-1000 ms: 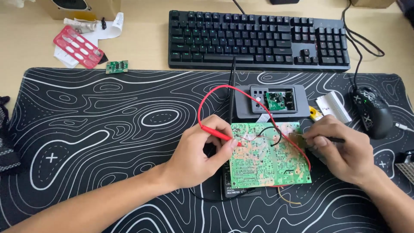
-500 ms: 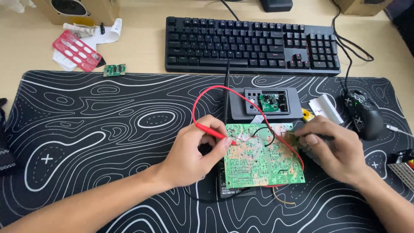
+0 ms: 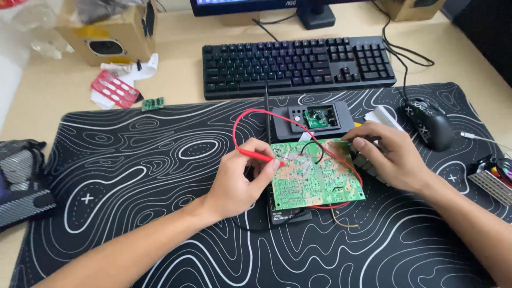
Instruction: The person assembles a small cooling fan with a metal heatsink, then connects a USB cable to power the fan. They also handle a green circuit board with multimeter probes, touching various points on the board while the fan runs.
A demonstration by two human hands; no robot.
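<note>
Circuit board [image 3: 314,173] probed at the worktop's middle

Left hand [image 3: 240,178] pinches a slim red probe [image 3: 257,155] on the flat green board; right hand [image 3: 392,154] clasps its right edge.

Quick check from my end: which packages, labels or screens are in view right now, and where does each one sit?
Monitor: top centre behind the keyboard, only its dark lower edge and a strip of lit screen show.
Blister pack: upper left on the desk, flat red rectangle with pale pockets, lying on white paper.
Meter label: under the green circuit board, small white print on black, text not reported.
Cardboard box: top left, brown.
</note>
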